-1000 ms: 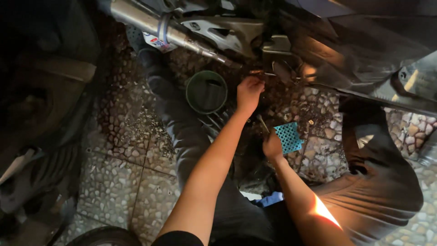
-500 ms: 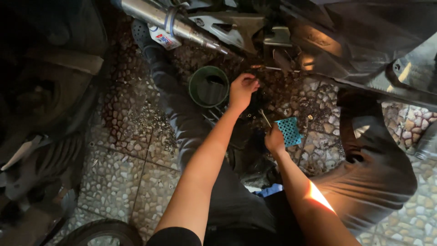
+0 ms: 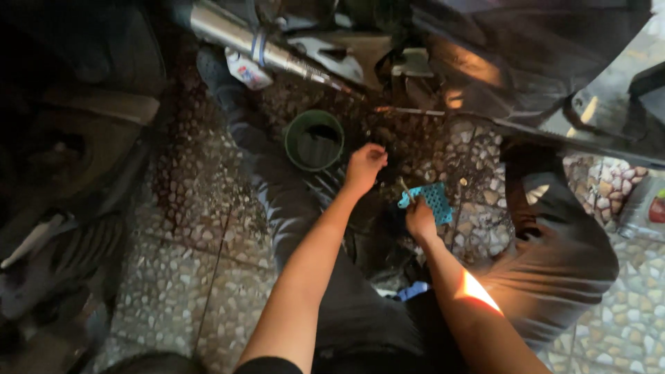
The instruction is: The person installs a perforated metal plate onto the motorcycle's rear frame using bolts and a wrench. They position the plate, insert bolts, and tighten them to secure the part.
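Left hand (image 3: 365, 166) has dropped from the bike toward the green cup (image 3: 315, 140), fingers curled together. Right hand (image 3: 419, 220) fingers clamp a small tool (image 3: 404, 188) by my blue grid (image 3: 433, 199).

hands 2 (image 3: 365, 165) | green cup 1 (image 3: 314, 140) | blue perforated piece 1 (image 3: 434, 201) (partly hidden)

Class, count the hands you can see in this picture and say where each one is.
2. The left hand is beside the green pot; the right hand is by the blue mesh piece. Others may be hidden in the dark.
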